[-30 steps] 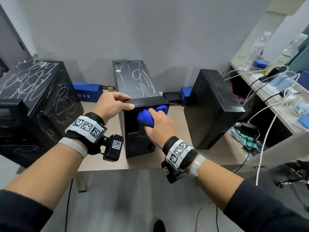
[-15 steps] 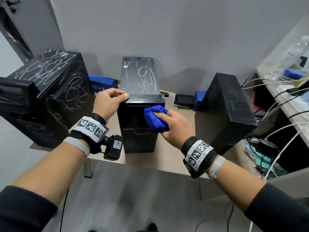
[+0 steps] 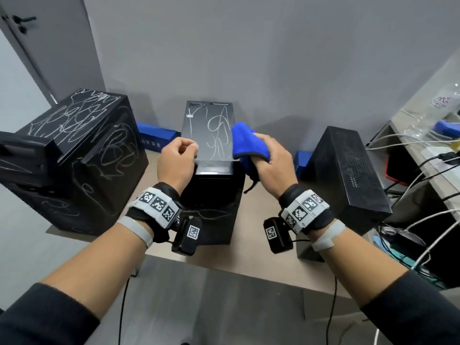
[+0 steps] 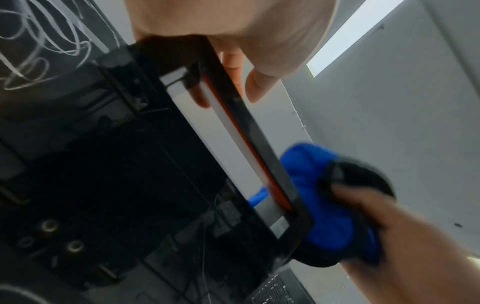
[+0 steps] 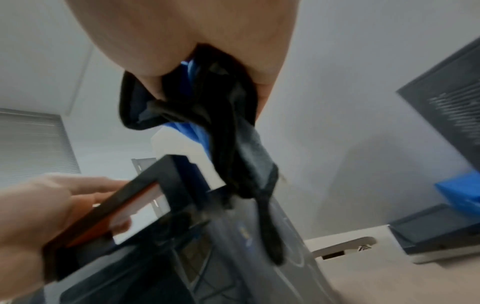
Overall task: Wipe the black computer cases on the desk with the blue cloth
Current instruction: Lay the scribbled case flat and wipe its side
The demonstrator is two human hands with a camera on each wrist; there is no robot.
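Note:
Three black computer cases stand on the desk [image 3: 261,255]. The left case [image 3: 74,158] and the middle case [image 3: 209,130] carry white scribbles; the right case [image 3: 348,170] looks plain. My left hand [image 3: 184,150] grips the middle case's top front edge at its left corner, fingers [image 4: 255,86] curled over the bezel [image 4: 262,144]. At the case's top right edge my right hand [image 3: 263,155] holds the bunched blue cloth [image 3: 249,143], just above the lid. The cloth [image 4: 324,195] sits beside the bezel's corner, and its dark hem [image 5: 233,144] dangles below my palm.
Blue boxes [image 3: 154,136] lie against the grey wall behind the cases. At the right, a side desk [image 3: 423,165] holds white cables, a plastic bottle and small items, with more cables [image 3: 410,245] hanging below it. A door [image 3: 37,46] is at the far left.
My right hand has lifted the cloth from the middle case's front face up to its top right edge. My left hand has stayed on the top front corner.

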